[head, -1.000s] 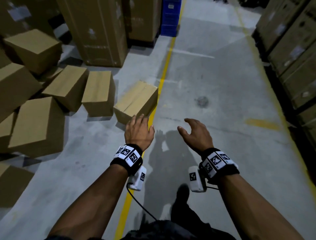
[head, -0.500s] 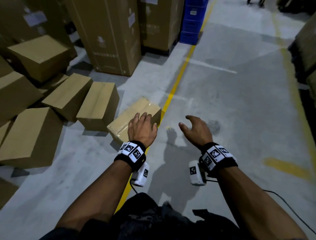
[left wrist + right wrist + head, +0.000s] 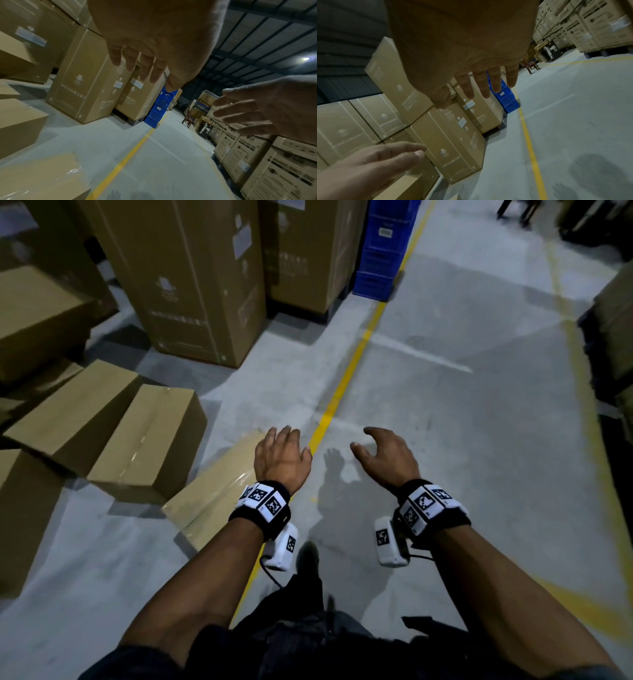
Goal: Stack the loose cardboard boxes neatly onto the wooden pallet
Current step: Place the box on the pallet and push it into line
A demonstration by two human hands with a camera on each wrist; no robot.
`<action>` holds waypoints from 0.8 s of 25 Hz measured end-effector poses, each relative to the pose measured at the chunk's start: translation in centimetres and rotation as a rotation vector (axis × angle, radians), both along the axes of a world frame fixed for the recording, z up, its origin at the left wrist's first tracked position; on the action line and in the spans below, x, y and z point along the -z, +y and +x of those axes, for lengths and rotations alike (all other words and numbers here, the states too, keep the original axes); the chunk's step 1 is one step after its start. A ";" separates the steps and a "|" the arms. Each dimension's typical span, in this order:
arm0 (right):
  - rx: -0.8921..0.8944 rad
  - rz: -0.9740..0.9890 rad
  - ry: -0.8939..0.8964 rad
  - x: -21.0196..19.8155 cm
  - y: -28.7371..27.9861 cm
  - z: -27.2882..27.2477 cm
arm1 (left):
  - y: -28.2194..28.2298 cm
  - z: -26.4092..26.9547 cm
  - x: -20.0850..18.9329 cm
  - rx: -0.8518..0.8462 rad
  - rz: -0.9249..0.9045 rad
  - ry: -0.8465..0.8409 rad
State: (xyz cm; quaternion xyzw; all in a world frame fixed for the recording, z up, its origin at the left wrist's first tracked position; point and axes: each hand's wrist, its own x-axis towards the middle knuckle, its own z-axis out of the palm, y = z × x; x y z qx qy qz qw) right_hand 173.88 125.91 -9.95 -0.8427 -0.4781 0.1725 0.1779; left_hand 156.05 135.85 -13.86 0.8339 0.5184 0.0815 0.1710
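Now my left hand [image 3: 281, 460] and right hand [image 3: 387, 458] hover spread and empty above a taped box [image 3: 219, 494]; its glossy tape could slip.

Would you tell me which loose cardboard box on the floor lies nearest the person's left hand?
The taped box beside the yellow line, partly hidden under the left hand; the other loose boxes lie farther left.

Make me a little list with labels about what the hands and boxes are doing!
left hand: open, above the nearest box, holding nothing
right hand: open, over bare floor, holding nothing
nearest box: tilted on the floor beside the yellow line
other loose boxes: jumbled at left
pallet: not in view
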 end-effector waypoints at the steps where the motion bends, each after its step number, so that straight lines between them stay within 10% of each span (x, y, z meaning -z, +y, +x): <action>1: 0.000 -0.009 0.000 -0.2 2.6 1.7 | 2.5 1.8 0.0 0.003 -0.005 -0.005; 11: -0.134 -0.030 0.014 -0.6 23.6 12.1 | 20.5 11.1 -1.9 -0.112 -0.008 0.045; 20: -0.669 -0.045 0.010 1.6 45.1 15.0 | 30.9 12.1 -0.2 -0.622 -0.041 0.144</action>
